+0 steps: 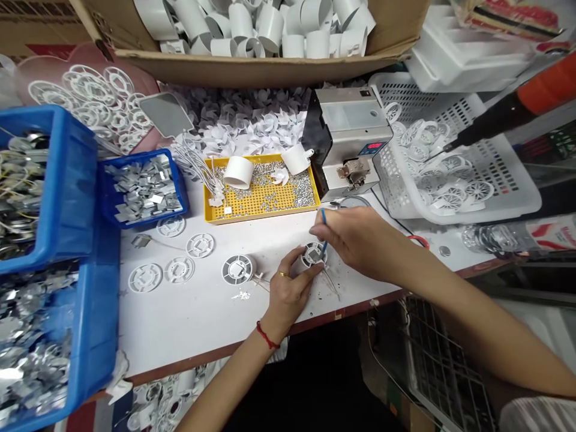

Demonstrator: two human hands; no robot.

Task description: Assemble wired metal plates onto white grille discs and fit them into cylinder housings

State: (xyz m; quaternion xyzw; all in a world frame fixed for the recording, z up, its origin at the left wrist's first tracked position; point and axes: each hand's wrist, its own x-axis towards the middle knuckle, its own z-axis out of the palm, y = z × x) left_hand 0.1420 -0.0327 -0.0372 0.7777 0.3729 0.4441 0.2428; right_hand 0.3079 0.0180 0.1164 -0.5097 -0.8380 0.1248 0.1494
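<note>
My left hand steadies a white round housing with a spoked end on the table, fingers and thumb around its sides. Thin wires trail from it toward the table's front edge. My right hand is closed on a slim blue stick-like tool, its lower end at the housing's right rim; the exact tip is hard to make out. Left of my hands stands a similar white housing with wires. Beyond it lie several flat white spoked discs and a small square metal part on a wire.
A yellow tray of small metal bits lies behind my hands, beside a metal machine with a red display. Blue bins flank the left; a white basket stands right. A red-and-black power screwdriver juts in from the right.
</note>
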